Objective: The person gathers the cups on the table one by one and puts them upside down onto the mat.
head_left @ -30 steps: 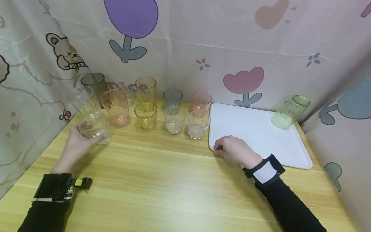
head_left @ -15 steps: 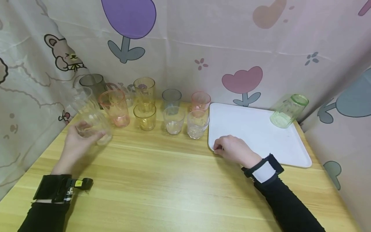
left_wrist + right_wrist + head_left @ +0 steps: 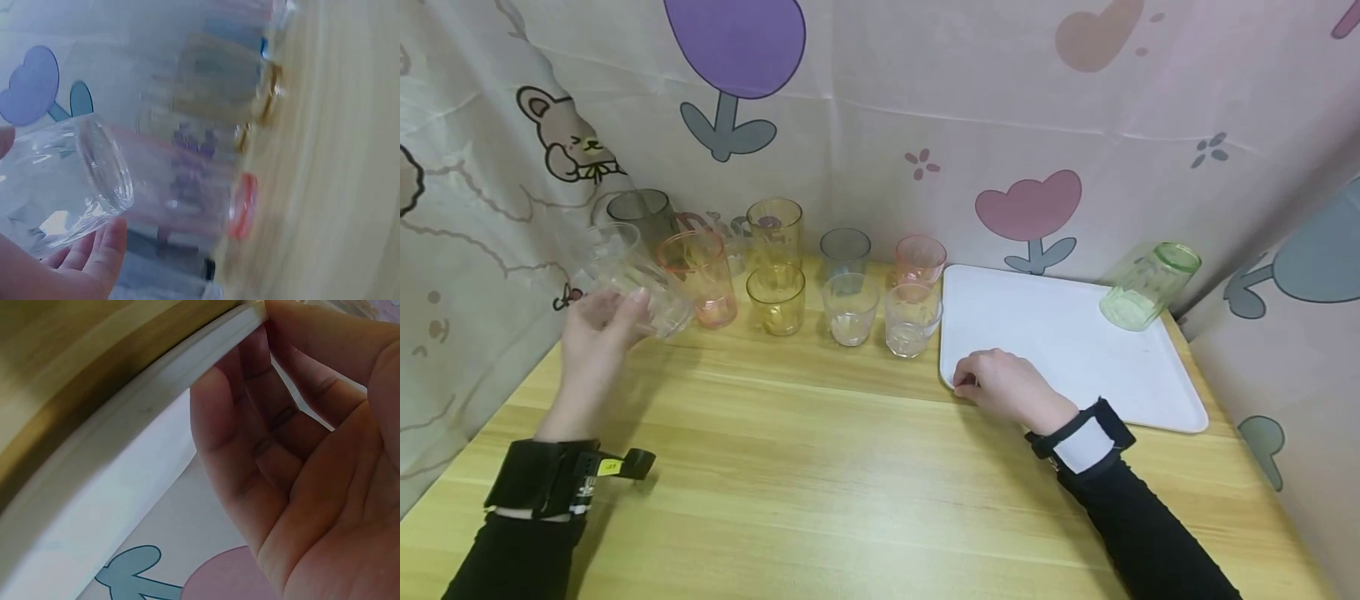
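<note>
My left hand (image 3: 597, 337) grips a clear drinking glass (image 3: 668, 310), which is tilted and off the table. In the left wrist view the thick base of this glass (image 3: 109, 165) points toward the table and the fingers (image 3: 107, 253) lie under its side. Close behind it stand a tall clear glass (image 3: 613, 242), a dark grey glass (image 3: 651, 218) and a tall pink glass (image 3: 703, 287). My right hand (image 3: 1011, 387) pinches the near left corner of a white tray (image 3: 1037, 333). In the right wrist view, thumb and fingertips meet at the rim.
Several glasses stand along the cloth at the back, among them a short amber glass (image 3: 777, 304), a grey glass (image 3: 846, 250) and a clear faceted glass (image 3: 910, 325). A green glass (image 3: 1142, 292) is on the tray's far right corner. Wooden table (image 3: 820, 475) extends in front.
My left hand has raised the clear glass off the table, moving it up and back and tilting it more. My right hand has stayed at the tray corner.
</note>
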Motion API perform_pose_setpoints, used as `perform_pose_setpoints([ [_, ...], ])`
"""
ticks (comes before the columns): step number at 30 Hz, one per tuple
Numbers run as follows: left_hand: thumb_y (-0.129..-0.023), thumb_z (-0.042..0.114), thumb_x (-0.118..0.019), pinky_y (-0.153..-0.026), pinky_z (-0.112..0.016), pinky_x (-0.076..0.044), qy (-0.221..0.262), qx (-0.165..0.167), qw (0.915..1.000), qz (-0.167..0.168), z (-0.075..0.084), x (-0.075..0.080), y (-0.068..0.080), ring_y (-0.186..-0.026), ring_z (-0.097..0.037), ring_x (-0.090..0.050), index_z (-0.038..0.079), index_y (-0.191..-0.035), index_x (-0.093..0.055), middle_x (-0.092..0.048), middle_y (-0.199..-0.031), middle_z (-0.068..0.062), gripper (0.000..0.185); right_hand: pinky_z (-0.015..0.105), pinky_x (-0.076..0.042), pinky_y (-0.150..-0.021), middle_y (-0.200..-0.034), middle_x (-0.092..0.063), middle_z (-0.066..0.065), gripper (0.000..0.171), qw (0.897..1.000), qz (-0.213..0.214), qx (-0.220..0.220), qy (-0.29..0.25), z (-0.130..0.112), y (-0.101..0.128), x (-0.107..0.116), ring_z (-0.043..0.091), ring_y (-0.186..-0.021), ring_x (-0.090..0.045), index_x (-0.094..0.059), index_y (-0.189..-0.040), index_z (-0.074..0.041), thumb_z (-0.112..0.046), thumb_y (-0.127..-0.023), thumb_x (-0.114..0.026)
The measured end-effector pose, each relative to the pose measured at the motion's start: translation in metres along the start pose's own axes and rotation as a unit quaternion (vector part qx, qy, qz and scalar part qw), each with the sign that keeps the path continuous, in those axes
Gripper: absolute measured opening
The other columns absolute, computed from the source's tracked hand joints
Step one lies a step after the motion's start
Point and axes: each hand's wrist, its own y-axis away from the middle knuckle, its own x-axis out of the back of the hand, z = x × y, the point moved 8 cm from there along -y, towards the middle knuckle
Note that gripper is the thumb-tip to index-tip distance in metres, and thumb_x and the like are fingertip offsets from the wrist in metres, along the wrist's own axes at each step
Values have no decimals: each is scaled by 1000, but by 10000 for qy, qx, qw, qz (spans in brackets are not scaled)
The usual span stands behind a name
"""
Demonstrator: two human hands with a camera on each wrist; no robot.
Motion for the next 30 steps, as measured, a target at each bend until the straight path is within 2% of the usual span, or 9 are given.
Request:
perform_pose_setpoints([
  [2,-102,12,-66,-76,-15,-58,798,-219,9965,-108,6,-11,0,-86,-10,-64,3,-110,-58,-65,-99,-1,15,34,-55,-65,-83,-69,-6,5,10000,16,-10,0,0,0,0,10,-75,-59,-77,-89,-15,-11,-90,-81],
  [4,-104,12,-63,-76,-17,-58,1249,-270,9916,-220,11,-22,2,-86,-11,-63,7,-100,-62,-67,-96,-1,6,34,-55,-65,-83,-70,-6,5,10000,30,-20,5,0,1,0,10,-75,-60,-77,-89,-15,-11,-90,-81],
  [7,-105,14,-61,-74,-19,-57,1730,-276,9839,-350,19,-43,7,-84,-11,-63,9,-97,-67,-68,-95,0,12,35,-55,-66,-84,-70,-5,5,10000,66,-31,15,1,1,1,11,-76,-60,-77,-90,-14,-11,-89,-81],
  [10,-105,19,-63,-72,-17,-54,2001,-162,9788,-403,22,-68,13,-80,-9,-64,10,-100,-68,-69,-94,2,11,36,-56,-67,-85,-71,-5,5,9999,90,-46,14,1,1,0,11,-77,-61,-78,-90,-14,-11,-89,-81],
  [14,-103,27,-66,-74,-18,-52,2171,115,9753,-401,22,-102,21,-78,-6,-60,15,-101,-64,-66,-89,6,13,36,-56,-66,-85,-71,-5,5,9999,121,-53,-15,1,1,0,11,-76,-61,-78,-90,-14,-11,-89,-81],
  [17,-103,33,-65,-82,-21,-52,2164,213,9740,-644,21,-129,25,-86,-7,-58,18,-106,-62,-63,-94,8,15,36,-56,-66,-85,-71,-4,4,9998,138,-108,-30,1,2,0,11,-76,-61,-78,-91,-14,-11,-89,-81],
  [19,-103,36,-65,-83,-22,-50,2127,259,9732,-833,21,-146,26,-86,-7,-55,20,-103,-59,-58,-92,9,17,36,-57,-67,-86,-72,-4,4,9998,143,-170,-25,1,3,1,11,-76,-62,-78,-91,-13,-11,-89,-81],
  [24,-103,42,-63,-86,-26,-48,2073,284,9702,-1225,19,-183,29,-86,-8,-55,22,-101,-58,-58,-92,8,21,36,-56,-66,-84,-69,-5,5,9996,178,-226,17,0,4,1,11,-76,-61,-77,-90,-14,-11,-89,-81],
  [30,-100,48,-65,-92,-30,-52,2186,329,9639,-1485,17,-217,34,-104,-14,-60,20,-125,-59,-62,-113,4,38,33,-54,-64,-81,-66,-8,4,9996,218,-153,-59,-4,3,2,9,-74,-59,-77,-90,-15,-15,-89,-81],
])
